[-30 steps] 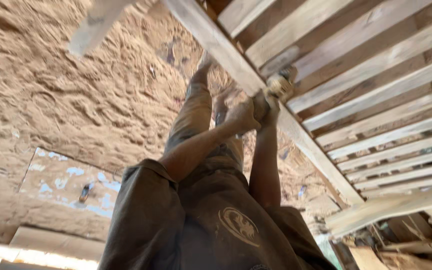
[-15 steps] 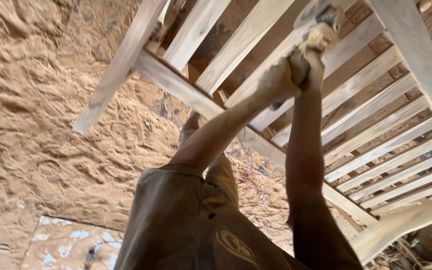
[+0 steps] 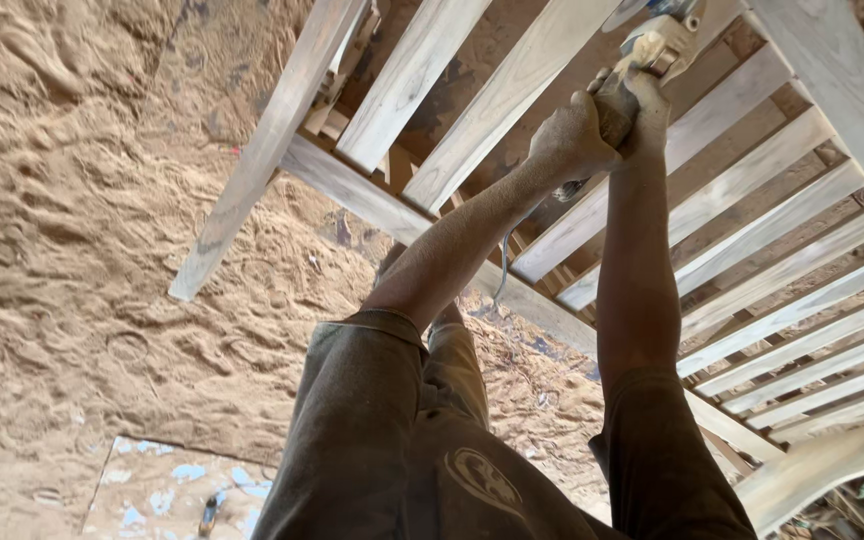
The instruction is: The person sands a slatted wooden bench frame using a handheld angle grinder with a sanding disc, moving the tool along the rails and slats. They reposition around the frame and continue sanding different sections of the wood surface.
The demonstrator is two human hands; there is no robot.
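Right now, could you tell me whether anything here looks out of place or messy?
Nothing looks damaged. Both hands, left hand and right hand, grip a power tool against the slatted wooden frame. Sawdust blankets the floor, and a small tool lies loose below.

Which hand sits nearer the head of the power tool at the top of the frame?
Right. The right hand grips the power tool just below its head; the left hand holds the body farther back, toward the cord.

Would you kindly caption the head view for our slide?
Both hands, left hand and right hand, grip a power tool against a slatted wooden frame.
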